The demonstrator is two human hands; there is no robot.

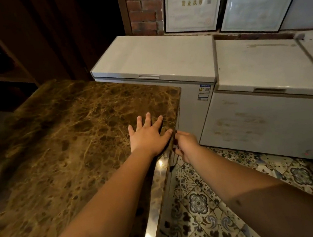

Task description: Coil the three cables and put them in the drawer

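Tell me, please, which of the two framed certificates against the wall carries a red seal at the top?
The left certificate, beside the brick pillar: a red emblem sits at its top centre. The right certificate, in a black frame, shows none.

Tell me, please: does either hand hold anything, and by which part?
The left hand lies flat and open on the marble counter, holding nothing. The right hand is curled under the counter's edge; what it grips cannot be told.

Your right hand fingers curled out of sight below the worktop edge, drawer front hidden, framed certificates print blurred, unreadable
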